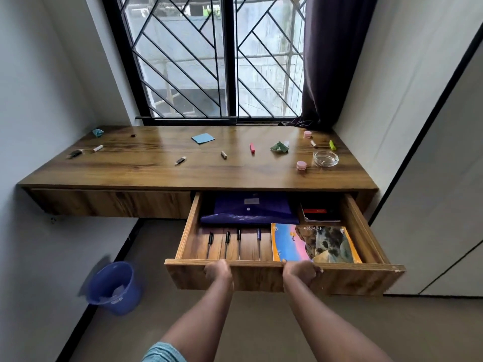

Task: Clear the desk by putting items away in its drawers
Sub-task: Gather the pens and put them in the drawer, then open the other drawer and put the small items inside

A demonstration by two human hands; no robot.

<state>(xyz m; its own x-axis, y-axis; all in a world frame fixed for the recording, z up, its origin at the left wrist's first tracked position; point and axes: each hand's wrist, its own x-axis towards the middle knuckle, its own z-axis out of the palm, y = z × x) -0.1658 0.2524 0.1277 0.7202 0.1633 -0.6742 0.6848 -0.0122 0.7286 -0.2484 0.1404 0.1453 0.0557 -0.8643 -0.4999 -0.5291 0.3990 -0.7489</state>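
The right-hand drawer (366, 276) of the wooden desk (146, 168) stands pulled out. My left hand (218, 271) and my right hand (300, 273) both grip its front panel, fingers curled over the top edge. Inside lie several pens (237, 242), a purple folder (251, 210), a colourful book (313, 242) and a dark notebook (320, 214). On the desk top are a blue sticky pad (202, 138), a pink marker (252, 148), a green paper shape (280, 147), two pink jars (301, 165), a glass ashtray (326, 158) and small caps and tubes.
The left drawer (109, 203) is closed. A blue bucket (113, 287) stands on the floor at the left wall. A barred window (217, 58) and a dark curtain (332, 58) are behind the desk. A white wardrobe door (444, 205) is at the right.
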